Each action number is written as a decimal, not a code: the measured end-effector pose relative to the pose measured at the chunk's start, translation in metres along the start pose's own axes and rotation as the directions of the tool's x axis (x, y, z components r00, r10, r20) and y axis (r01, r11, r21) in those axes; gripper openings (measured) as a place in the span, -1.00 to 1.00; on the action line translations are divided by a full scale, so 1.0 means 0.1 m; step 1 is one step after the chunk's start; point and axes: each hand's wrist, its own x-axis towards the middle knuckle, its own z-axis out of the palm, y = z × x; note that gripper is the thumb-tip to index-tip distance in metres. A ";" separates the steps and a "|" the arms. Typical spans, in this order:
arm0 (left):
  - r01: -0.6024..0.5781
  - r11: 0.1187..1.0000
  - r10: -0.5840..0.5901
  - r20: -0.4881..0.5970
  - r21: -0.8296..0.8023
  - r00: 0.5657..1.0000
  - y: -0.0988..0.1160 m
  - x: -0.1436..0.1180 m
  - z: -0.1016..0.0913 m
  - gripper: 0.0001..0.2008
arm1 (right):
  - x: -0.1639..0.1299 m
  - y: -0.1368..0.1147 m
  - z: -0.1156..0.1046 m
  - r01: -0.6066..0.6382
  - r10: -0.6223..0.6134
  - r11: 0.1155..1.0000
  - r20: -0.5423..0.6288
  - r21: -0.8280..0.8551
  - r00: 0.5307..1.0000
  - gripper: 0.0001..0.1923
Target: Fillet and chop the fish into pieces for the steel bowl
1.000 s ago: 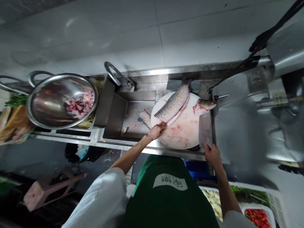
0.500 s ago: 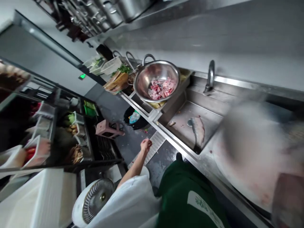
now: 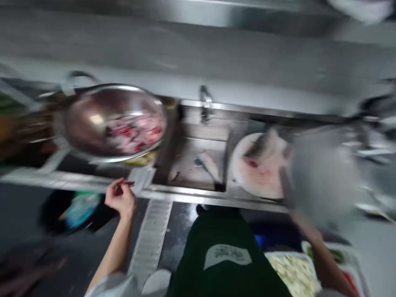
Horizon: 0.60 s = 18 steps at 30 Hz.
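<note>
My left hand is closed in a pinch above the counter's front edge, below the steel bowl. A small dark red scrap shows at its fingertips. Pink and red fish pieces lie in that bowl. On the right, my right hand is blurred and partly veiled by a grey smear; it grips what looks like a cleaver, blade up beside the round white board. A piece of fish with dark skin rests on the board.
Between bowl and board is a sink holding a fish piece, with a tap behind. A black bin stands on the floor at left. A tray of pale chopped food sits at lower right.
My view has swung right, bringing the board and my right hand into clearer sight. My left hand has come up from over the floor to the counter edge below the bowl.
</note>
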 end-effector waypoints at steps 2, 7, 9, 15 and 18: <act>-0.192 0.975 0.214 0.227 -0.115 0.950 0.37 -0.42 0.45 -0.88 | 0.16 0.26 0.09 -0.116 0.116 0.993 0.016 -0.015 0.993 -0.76; -0.393 0.833 0.538 0.735 -0.389 0.413 1.90 -1.72 2.20 -0.78 | 0.18 1.07 0.44 -0.174 0.169 0.983 0.089 0.057 0.982 -0.75; -0.459 0.827 0.447 0.875 -0.323 0.189 2.38 -2.28 2.87 -0.74 | 0.08 1.33 0.62 -0.159 0.154 0.977 0.045 0.140 0.987 -0.73; -0.763 0.614 -0.111 0.979 0.202 0.170 2.75 -3.26 3.95 -0.06 | -0.06 1.79 0.85 -0.290 0.261 0.895 0.130 0.338 0.956 -0.80; -0.750 0.608 -0.160 0.965 0.261 0.206 2.70 -3.15 4.10 -0.02 | 0.02 1.90 0.84 -0.328 0.267 0.856 0.201 0.401 0.943 -0.80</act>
